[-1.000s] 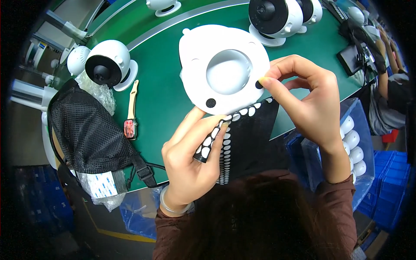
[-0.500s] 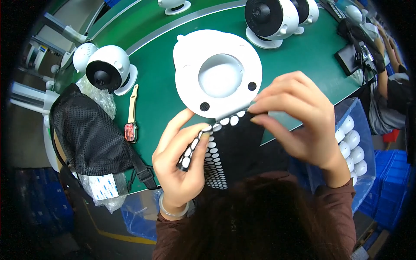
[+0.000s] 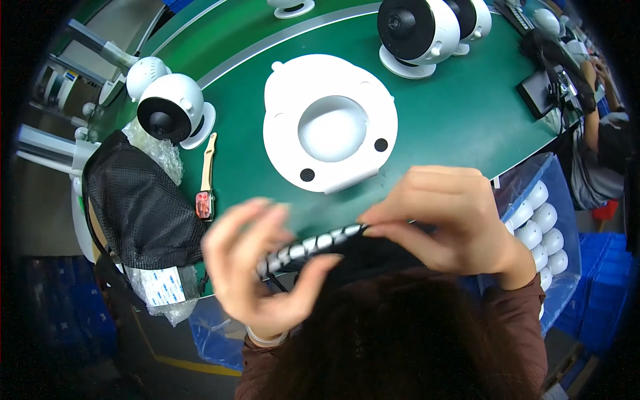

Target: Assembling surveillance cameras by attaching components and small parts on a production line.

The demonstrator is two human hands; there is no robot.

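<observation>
My right hand [image 3: 443, 220] pinches the end of a black sheet of round stick-on pads [image 3: 313, 247], whose edge shows a row of white ovals. My left hand [image 3: 257, 267] is blurred, its thumb and fingers spread around the sheet's other end without closing on it. Beyond my hands, a white rounded plastic housing [image 3: 283, 157] lies on the green table, with a large round hollow in its middle. Two black textured dots, a left one [image 3: 307, 175] and a right one [image 3: 381, 145], sit on its near part. The sheet's lower part is hidden below my hands.
White ball-shaped cameras with black fronts stand at left [image 3: 170, 110] and far right [image 3: 413, 33]. A black mesh bag [image 3: 137, 207] and a watch [image 3: 205, 203] lie to the left. At right, a blue-lined bin [image 3: 563, 280] holds several white round parts. Another person's arm [image 3: 590, 133] shows beyond.
My hands and the sheet have come back toward me, away from the housing's near edge. My left fingers have opened off the sheet; the right hand still pinches it.
</observation>
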